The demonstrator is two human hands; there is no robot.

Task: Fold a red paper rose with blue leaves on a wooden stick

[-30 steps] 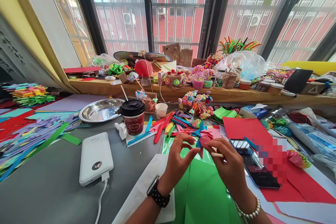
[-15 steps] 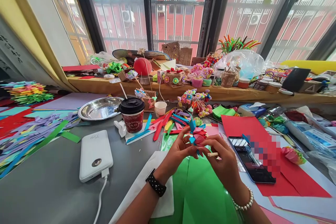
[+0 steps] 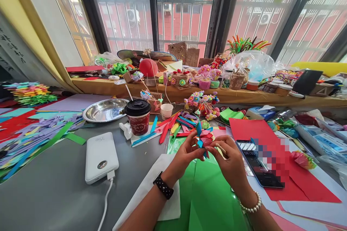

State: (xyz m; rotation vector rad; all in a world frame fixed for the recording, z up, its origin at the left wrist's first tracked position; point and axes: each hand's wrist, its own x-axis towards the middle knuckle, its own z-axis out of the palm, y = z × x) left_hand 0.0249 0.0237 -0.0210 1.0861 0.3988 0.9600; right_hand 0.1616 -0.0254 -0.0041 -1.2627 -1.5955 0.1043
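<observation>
A small folded paper flower (image 3: 205,141), with pink and blue petals, is held up over the green paper (image 3: 217,191). My left hand (image 3: 188,151) grips it from the left, fingers closed round its lower side. My right hand (image 3: 227,157) pinches the flower's right side with thumb and forefinger. A thin pale stick (image 3: 221,149) is tucked between the fingers of that same hand. The fingertips partly cover the flower's underside. Behind the flower lies a pile of coloured paper strips (image 3: 184,121).
Left of my hands are a white power bank (image 3: 102,157) with a cable, a lidded paper cup (image 3: 137,119) and a metal plate (image 3: 104,111). To the right, a phone (image 3: 260,166) lies on red paper (image 3: 311,184), near a pink paper flower (image 3: 303,160). Crafts crowd the windowsill.
The stick in my right hand has tilted, its free end now pointing up and left. Both hands stay on the flower. The view has shifted slightly.
</observation>
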